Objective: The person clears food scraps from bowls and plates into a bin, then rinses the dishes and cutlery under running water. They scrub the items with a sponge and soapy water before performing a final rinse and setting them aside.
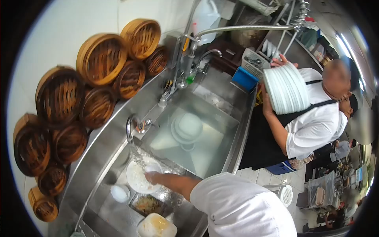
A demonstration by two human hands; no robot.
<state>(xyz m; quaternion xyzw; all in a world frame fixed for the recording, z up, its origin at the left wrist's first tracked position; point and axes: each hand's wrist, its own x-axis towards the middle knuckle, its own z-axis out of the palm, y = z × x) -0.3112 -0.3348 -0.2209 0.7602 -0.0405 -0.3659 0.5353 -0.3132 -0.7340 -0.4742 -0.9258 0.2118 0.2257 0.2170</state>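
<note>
My right hand [152, 179] reaches from a white sleeve over a round white plate [136, 177] in the near sink basin. Its fingers look closed at a small pale, whitish thing [153, 168] that I cannot make out. Water runs from a curved tap [129, 128] beside the plate. Next to the plate lie a small white bowl [120, 193] and a metal strainer tray [148, 205] of food scraps. A white dish with yellowish residue [157, 225] sits nearest the bottom edge. My left hand is out of view.
The adjoining basin holds water with stacked white dishes [186, 127] under it. Bamboo steamers [102, 59] line the wall. A spray hose [244, 28] arches overhead. At right, a co-worker holds a tall stack of white plates [286, 89] by the sink edge, near a blue container [244, 79].
</note>
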